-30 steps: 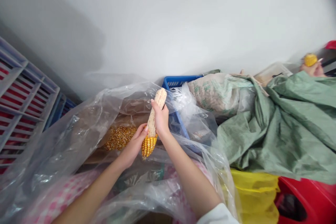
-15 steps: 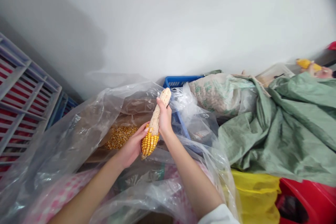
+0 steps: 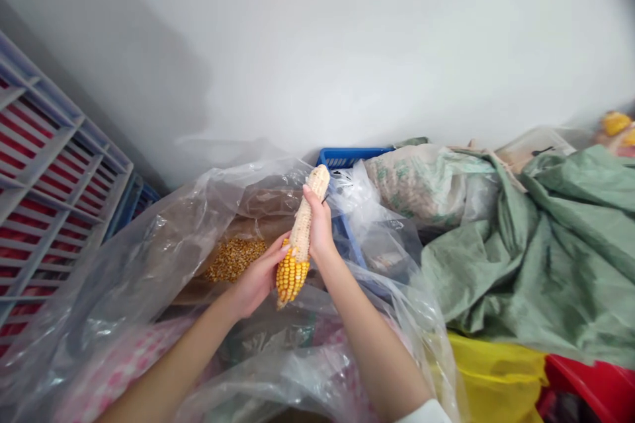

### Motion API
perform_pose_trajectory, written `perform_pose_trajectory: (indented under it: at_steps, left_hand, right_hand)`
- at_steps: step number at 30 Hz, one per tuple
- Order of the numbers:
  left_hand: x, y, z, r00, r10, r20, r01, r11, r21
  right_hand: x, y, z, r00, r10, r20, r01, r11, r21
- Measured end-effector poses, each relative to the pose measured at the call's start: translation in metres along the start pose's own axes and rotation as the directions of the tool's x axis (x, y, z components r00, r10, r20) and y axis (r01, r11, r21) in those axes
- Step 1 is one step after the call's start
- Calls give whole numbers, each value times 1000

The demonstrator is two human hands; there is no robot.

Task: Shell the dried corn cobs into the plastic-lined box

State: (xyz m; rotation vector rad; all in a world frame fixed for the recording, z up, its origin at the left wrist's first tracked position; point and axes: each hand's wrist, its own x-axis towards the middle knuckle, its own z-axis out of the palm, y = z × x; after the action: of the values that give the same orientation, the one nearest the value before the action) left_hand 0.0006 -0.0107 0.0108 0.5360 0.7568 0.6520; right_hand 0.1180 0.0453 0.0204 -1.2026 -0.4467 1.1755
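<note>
Both hands hold one corn cob [image 3: 292, 275], tilted with its upper end to the right. Its upper part is bare and pale; yellow kernels cover the lower part. My right hand [image 3: 320, 221] is wrapped round the bare upper half from the right. My left hand [image 3: 260, 281] grips the kernel-covered part from the left, its thumb at the border between kernels and bare cob. Below and behind the cob, a large clear plastic bag [image 3: 173, 231] lies spread open. Loose corn kernels [image 3: 235, 259] form a pile inside it.
A grey plastic crate [image 3: 64, 125] stands on the left. To the right are a blue basket [image 3: 354, 155], a filled plastic bag [image 3: 426, 182], a green cloth [image 3: 496, 271], a yellow bag [image 3: 496, 377] and a red container [image 3: 590, 386]. Another person's hand [image 3: 622, 139] holds corn at the far right.
The whole view has shifted slightly, so things appear a little further right. Both hands keep their hold on the corn cob. The other person's hand has moved towards the right edge.
</note>
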Motion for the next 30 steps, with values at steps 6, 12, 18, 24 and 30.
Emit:
perform_pose_trajectory:
  at_steps: [6,12,18,24,30]
  left_hand:
    - [2,-6,1,998,59,33,-60,998,2]
    - [6,-12,0,988,151,17,-152,986,72]
    - [9,-19,-3,981,189,-36,-184,977,106]
    - [11,-21,-1,978,175,-114,-164,981,100]
    - [5,-8,4,995,97,-16,-98,994,-44]
  right_hand:
    - [0,-2,-4,993,110,-33,-109,994,27]
    - [-4,-8,-2,996,83,-11,-83,996,35]
    - [-5,-5,1,997,60,-44,-59,998,12]
    - [-7,3,1,999,-21,-33,20,999,-33]
    - [-5,-2,-1,998,59,-16,-60,998,-13]
